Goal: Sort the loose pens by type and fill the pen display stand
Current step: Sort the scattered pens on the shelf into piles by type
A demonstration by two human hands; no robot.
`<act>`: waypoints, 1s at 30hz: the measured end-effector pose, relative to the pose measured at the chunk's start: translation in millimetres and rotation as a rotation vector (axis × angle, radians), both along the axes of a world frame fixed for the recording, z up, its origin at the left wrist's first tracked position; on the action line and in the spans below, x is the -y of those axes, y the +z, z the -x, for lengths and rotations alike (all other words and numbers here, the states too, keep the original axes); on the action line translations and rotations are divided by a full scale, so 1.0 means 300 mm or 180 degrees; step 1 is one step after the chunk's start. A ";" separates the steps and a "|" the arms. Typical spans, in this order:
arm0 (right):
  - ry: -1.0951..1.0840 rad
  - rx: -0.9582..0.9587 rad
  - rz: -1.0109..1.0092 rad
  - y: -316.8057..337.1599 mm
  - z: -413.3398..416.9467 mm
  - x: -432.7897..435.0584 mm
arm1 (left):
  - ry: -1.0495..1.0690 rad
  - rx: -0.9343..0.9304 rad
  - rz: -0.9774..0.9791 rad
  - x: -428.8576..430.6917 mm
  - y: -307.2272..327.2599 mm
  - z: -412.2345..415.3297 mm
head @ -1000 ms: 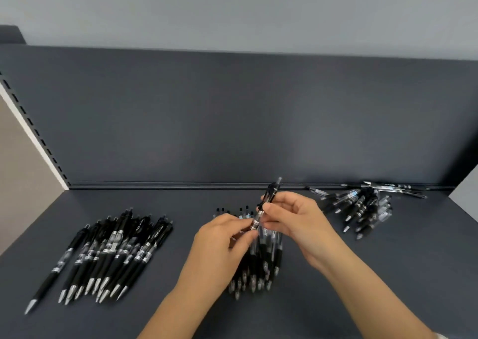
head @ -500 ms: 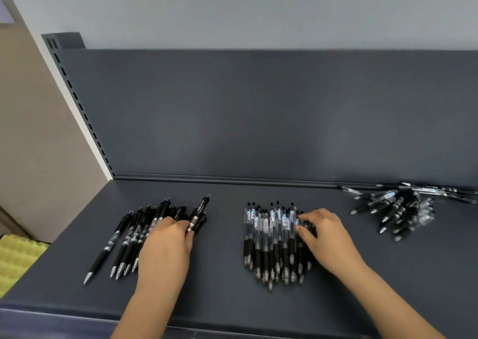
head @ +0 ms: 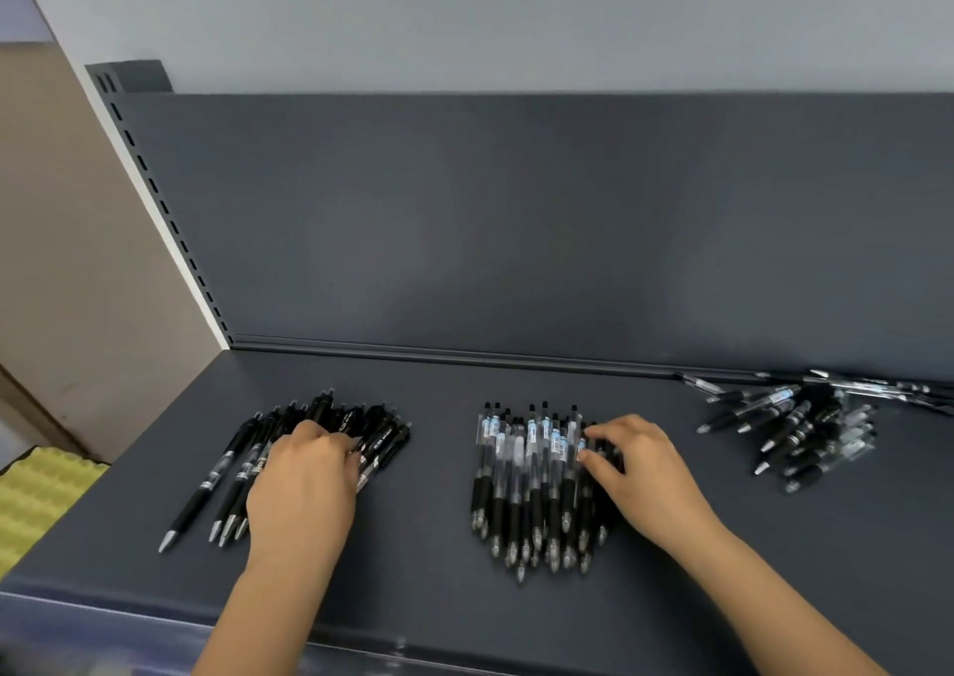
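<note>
The left hand lies palm down on the left pile of all-black pens, fingers bent over the barrels (whether it pinches one is hidden). The right hand rests loosely spread fingertips on the right edge of the middle pile of clear-barrelled pens, their tips toward the person. Well apart to the right, a jumbled heap sprawls near the back panel of the dark shelf; yellow foam lies beyond its left end.

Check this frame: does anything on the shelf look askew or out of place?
Yes. The right-hand pile lies jumbled, pens at mixed angles, with a few strays along the back panel. The left group and middle group lie roughly parallel, tips toward the person.
</note>
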State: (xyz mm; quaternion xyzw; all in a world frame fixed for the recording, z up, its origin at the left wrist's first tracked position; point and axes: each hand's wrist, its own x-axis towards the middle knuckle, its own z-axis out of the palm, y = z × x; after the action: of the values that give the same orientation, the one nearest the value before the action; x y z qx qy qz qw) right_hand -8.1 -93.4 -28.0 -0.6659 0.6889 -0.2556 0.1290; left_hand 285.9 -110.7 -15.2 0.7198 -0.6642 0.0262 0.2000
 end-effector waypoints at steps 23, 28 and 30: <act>-0.1300 0.0043 0.0261 0.045 0.623 -0.145 | -0.2925 -0.0357 -0.0674 0.067 0.070 0.938; -0.1718 0.0112 -0.0042 0.056 0.653 -0.097 | -0.2709 -0.0553 -0.0648 0.094 0.059 1.031; -0.1773 0.0171 -0.0239 0.053 0.644 -0.085 | -0.2669 -0.0519 -0.0677 0.094 0.050 1.057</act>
State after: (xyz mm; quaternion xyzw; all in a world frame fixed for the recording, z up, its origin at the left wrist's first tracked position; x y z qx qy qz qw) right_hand -201.3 -68.0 -12.2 -0.4386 0.8507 -0.2731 0.0966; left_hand -31.3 -139.0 -0.2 0.4043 -0.8799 -0.1826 0.1700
